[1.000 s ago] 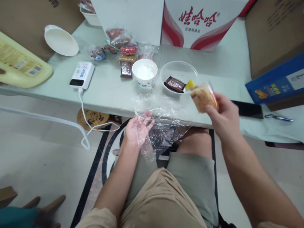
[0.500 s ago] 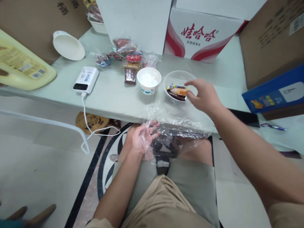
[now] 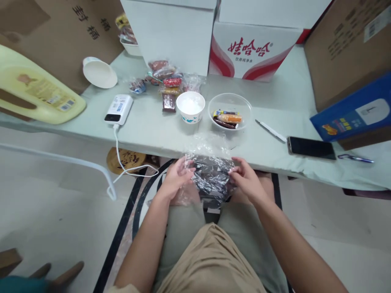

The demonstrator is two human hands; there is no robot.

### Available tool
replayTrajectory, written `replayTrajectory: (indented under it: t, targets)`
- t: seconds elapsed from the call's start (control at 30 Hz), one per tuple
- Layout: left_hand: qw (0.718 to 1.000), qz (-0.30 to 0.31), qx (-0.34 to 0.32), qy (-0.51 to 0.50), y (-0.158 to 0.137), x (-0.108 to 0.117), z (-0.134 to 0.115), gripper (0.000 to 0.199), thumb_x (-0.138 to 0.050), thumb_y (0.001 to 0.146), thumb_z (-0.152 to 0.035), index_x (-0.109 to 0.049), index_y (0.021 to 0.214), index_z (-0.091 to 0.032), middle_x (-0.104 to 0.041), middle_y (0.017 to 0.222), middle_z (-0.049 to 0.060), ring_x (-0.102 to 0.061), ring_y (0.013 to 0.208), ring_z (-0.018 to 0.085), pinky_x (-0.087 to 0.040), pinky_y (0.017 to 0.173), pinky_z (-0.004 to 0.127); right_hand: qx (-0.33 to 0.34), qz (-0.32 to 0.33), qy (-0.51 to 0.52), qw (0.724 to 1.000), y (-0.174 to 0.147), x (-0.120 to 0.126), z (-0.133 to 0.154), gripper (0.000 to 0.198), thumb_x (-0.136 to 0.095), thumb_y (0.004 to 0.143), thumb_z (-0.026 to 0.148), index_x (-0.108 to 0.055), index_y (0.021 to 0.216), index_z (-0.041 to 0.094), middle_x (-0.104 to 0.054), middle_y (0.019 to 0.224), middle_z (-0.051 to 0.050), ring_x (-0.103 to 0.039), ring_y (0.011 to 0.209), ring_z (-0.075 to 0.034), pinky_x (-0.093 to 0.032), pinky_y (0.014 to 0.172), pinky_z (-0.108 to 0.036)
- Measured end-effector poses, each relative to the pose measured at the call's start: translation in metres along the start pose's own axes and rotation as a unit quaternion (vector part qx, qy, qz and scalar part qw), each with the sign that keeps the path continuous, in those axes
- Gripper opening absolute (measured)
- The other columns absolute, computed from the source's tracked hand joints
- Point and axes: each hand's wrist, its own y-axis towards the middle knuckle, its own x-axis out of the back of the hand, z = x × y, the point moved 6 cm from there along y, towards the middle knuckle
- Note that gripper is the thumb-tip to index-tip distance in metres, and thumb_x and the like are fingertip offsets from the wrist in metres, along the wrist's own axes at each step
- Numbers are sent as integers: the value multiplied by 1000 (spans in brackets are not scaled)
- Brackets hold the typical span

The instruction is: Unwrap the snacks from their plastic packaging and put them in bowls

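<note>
A crinkled sheet of clear plastic film [image 3: 210,175] spans the gap between my hands, above my lap at the table's front edge. Its left side is gripped by my left hand [image 3: 178,177], thumb against fingers. My right hand [image 3: 244,177] pinches the opposite side. Behind the film, a clear plastic bowl [image 3: 246,103] holds several wrapped snacks [image 3: 227,117], one orange, one yellow-and-blue and one dark. Beside it stands a white paper cup [image 3: 191,116] with a blue pattern and something whitish inside.
Wrapped snacks [image 3: 169,81] lie piled behind the cup. A power bank [image 3: 119,110] with a white cable, a tipped white bowl [image 3: 99,73] and a yellow jug [image 3: 39,87] are leftward. A white knife-like tool [image 3: 271,131], phone [image 3: 311,148] and pen [image 3: 356,158] lie right. Boxes [image 3: 253,53] line the back.
My right hand has come down from the bowl to the right side of the film. My left hand has turned and closed on the left side. The film is now stretched between them.
</note>
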Motion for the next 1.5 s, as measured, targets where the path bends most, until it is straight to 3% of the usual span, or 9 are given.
replayTrajectory:
  t: [0.2, 0.47, 0.63, 0.73, 0.93, 1.07, 1.23, 1.4, 1.5]
  targets:
    - [995, -71, 31, 56, -2, 13, 7, 31, -65, 82, -36, -71, 104, -14, -77, 95, 12, -72, 70, 17, -45, 44, 17, -74, 5, -5, 997, -18, 1, -27, 68, -67, 74, 53, -47, 130, 21, -59, 61, 6, -57, 53, -16, -41, 45, -25]
    - [996, -77, 52, -8, -2, 29, -5, 22, -70, 72, -32, -69, 77, -11, -68, 58, 5, -63, 48, 13, -46, 45, 18, 1, -122, 29, 992, -28, 28, -16, 53, -63, 82, 49, -51, 126, 23, -69, 71, 2, -51, 43, -11, -43, 44, -26]
    - [997, -60, -27, 47, -17, 33, -10, 79, -83, 66, -39, -51, 135, -16, -73, 68, 1, -67, 56, 15, -54, 57, 23, 62, -92, 3, 994, -35, 32, -19, 51, -68, 82, 46, -56, 126, 22, -74, 76, -5, -72, 98, -26, -56, 82, -39]
    - [993, -36, -61, 94, -25, 35, -8, 107, -84, 68, -40, -22, 154, -21, -74, 71, -1, -69, 58, 15, -54, 58, 24, 89, -147, 28, 985, -40, 42, -25, 46, -72, 81, 45, -60, 120, 22, -73, 74, -4, -73, 94, -24, -56, 84, -38]
    - [985, 30, -99, 141, -31, 34, -15, 57, -77, 77, -45, -55, 124, -21, -74, 76, 3, -72, 69, 18, -57, 63, 26, 123, -197, 136, 963, -52, 62, -32, 26, -71, 84, 46, -64, 99, 26, -67, 80, 1, -64, 62, -11, -53, 62, -26]
    - [942, 145, -143, 267, -42, 15, -26, 38, -77, 77, -36, -68, 110, -17, -75, 107, 11, -72, 93, 22, -58, 80, 33, 189, -96, -77, 974, -64, 59, -16, 37, -72, 84, 38, -66, 119, 29, -65, 90, -3, -65, 80, -17, -54, 70, -31]
    - [854, 94, -215, 465, -46, 9, -39, 35, -65, 86, -36, -72, 116, -19, -74, 110, 10, -69, 88, 20, -56, 78, 31, 273, -115, -375, 878, -72, 57, -6, 22, -60, 92, 33, -75, 107, 25, -59, 83, -5, -59, 74, -19, -51, 69, -33]
    - [785, 93, -288, 541, -59, 0, -59, 19, -62, 89, -33, -76, 85, -21, -62, 87, 4, -60, 81, 16, -51, 75, 28, 355, -190, -429, 809, -83, 63, 10, 10, -66, 87, 29, -75, 87, 24, -56, 119, -13, -59, 104, -28, -51, 85, -44]
    - [801, 138, -315, 489, -67, -4, -71, 19, -69, 83, -31, -71, 68, -19, -60, 107, 9, -59, 108, 22, -49, 97, 37, 394, -107, -371, 834, -89, 65, 24, 5, -67, 86, 25, -68, 81, 23, -62, 124, -11, -54, 125, -34, -42, 103, -54]
